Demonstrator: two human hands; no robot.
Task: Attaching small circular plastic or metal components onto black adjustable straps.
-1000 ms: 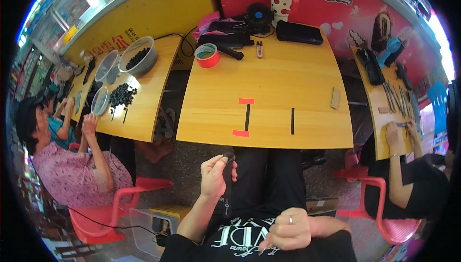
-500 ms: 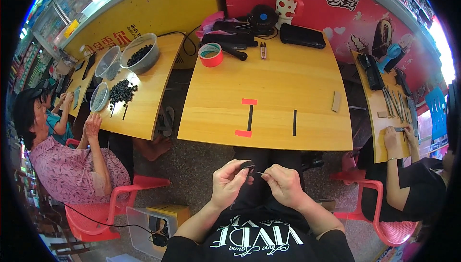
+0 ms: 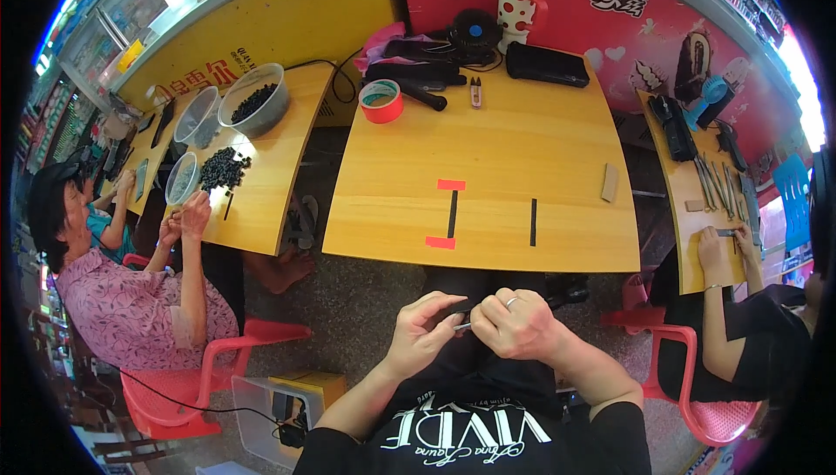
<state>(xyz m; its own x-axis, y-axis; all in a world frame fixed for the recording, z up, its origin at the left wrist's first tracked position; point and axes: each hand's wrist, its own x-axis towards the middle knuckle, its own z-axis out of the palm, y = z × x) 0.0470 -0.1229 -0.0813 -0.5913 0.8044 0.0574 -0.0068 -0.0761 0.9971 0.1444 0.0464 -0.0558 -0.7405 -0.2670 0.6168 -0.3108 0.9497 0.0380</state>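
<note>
Over my lap, in front of the table edge, my two hands are close together. My left hand [image 3: 423, 336] is closed in a pinch on a small black strip [image 3: 462, 308], mostly hidden by the fingers. My right hand [image 3: 515, 324], with a ring on one finger, is closed with its knuckles up. A thin silvery piece [image 3: 464, 327] runs from its fingers to my left thumb. On the table [image 3: 392, 205] ahead lie a black strip [image 3: 452, 214], with red tape [image 3: 451, 185] across both ends, and another black strip [image 3: 534, 222].
A red tape roll [image 3: 381, 101], small snips [image 3: 475, 92], a black pouch [image 3: 547, 65], a fan [image 3: 475, 31] and a dotted cup [image 3: 517, 9] stand or lie toward the back. One person [image 3: 139, 301] works at left near tubs of black pieces [image 3: 254, 101], another [image 3: 731, 336] at right.
My right hand has moved left and turned knuckles up, closing the gap to my left hand. The black strip shows less now. The person at left has raised a hand toward the table.
</note>
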